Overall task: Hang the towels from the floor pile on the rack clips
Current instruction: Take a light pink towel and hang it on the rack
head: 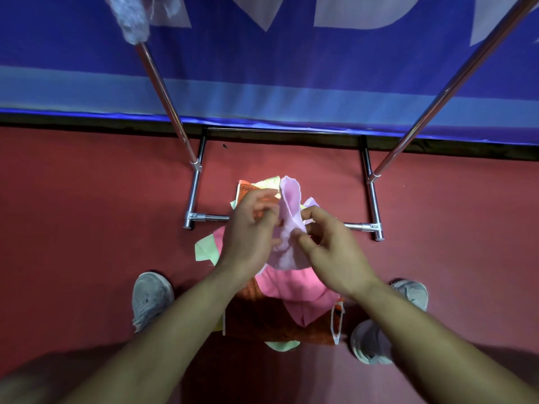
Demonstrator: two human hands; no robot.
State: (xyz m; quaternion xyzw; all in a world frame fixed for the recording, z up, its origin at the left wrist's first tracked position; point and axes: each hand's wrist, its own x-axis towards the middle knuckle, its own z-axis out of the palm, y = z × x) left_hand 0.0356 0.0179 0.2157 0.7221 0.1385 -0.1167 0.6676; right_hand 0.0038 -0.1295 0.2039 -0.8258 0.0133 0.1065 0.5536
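Observation:
I hold a pale pink towel up between both hands, above the pile. My left hand pinches its left edge. My right hand grips its right edge with thumb and fingers. Below lies the floor pile of towels: bright pink, orange, light green and lilac pieces, spread between my shoes. The chrome rack stands in front of me, its two poles rising up and out of frame. A grey-white towel hangs at the top of the left pole. No clips are visible.
Red carpet covers the floor. A blue banner wall stands right behind the rack. The rack's base bars lie on the floor around the pile. My grey shoes stand on both sides of the pile.

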